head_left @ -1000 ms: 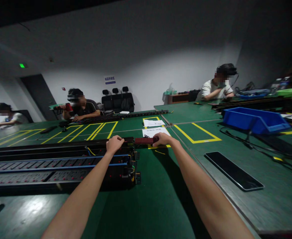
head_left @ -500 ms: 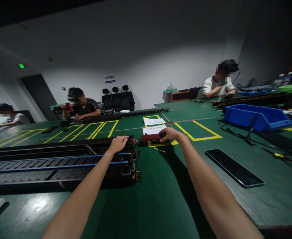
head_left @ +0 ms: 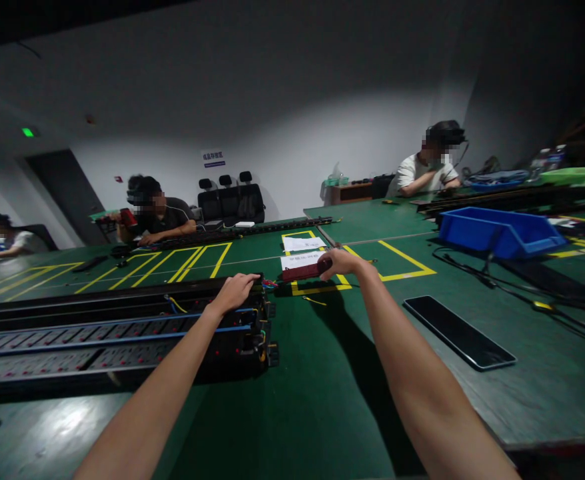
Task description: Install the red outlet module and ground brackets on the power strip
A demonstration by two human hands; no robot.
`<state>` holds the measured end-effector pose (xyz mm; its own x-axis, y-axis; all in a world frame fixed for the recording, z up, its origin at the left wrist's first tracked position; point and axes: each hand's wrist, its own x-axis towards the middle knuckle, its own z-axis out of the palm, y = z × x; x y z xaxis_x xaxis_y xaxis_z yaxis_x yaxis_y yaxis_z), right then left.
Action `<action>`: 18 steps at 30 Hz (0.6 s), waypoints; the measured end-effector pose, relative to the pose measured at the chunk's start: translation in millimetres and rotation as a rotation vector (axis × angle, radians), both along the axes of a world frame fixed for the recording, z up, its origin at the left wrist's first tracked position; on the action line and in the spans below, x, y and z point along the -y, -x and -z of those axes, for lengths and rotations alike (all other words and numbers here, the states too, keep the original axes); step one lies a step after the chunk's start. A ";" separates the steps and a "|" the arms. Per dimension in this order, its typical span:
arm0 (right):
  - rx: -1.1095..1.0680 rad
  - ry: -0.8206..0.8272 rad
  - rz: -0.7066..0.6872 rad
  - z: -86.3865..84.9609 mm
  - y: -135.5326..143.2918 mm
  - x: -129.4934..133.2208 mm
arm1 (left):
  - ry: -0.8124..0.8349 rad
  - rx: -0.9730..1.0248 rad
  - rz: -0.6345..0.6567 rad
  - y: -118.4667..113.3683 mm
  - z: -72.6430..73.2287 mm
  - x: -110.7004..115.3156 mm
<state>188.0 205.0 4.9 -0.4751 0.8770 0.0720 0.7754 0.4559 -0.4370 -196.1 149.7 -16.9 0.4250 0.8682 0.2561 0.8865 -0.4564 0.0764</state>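
My right hand [head_left: 341, 264] is closed on the rounded dark end of a dark red bar-shaped piece [head_left: 300, 273], held level just above the table in front of white paper sheets [head_left: 302, 244]. My left hand [head_left: 235, 292] lies over the right end of the farthest long black strip [head_left: 172, 291], its fingers bent over the top. Red and blue wires [head_left: 269, 285] come out of that end, towards the dark red piece; whether they join it I cannot tell. Nearer to me lie more long black strips [head_left: 122, 342] with blue edges and rows of sockets.
On the green table [head_left: 322, 413] are a dark tablet-like slab [head_left: 460, 331], black cables [head_left: 492, 287] and a blue bin [head_left: 502, 230] at right. A small yellow wire [head_left: 314, 301] lies below the red piece. Yellow tape [head_left: 407, 274] marks rectangles. Several people [head_left: 427, 167] sit across the table.
The whole view has shifted slightly left. My right hand and the dark red piece stay nearly where they were relative to the strip; the left hand keeps its place.
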 end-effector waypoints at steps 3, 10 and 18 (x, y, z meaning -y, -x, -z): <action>0.022 0.000 0.008 -6.5 -0.5 3.4 | 0.005 -0.015 0.025 -1.5 -0.1 0.6; 0.079 -0.026 0.059 -19.7 -1.4 10.7 | 0.024 -0.008 0.085 -0.2 0.6 -1.1; 0.130 -0.030 0.083 -34.4 1.3 17.1 | 0.052 0.078 0.063 -4.4 0.4 0.7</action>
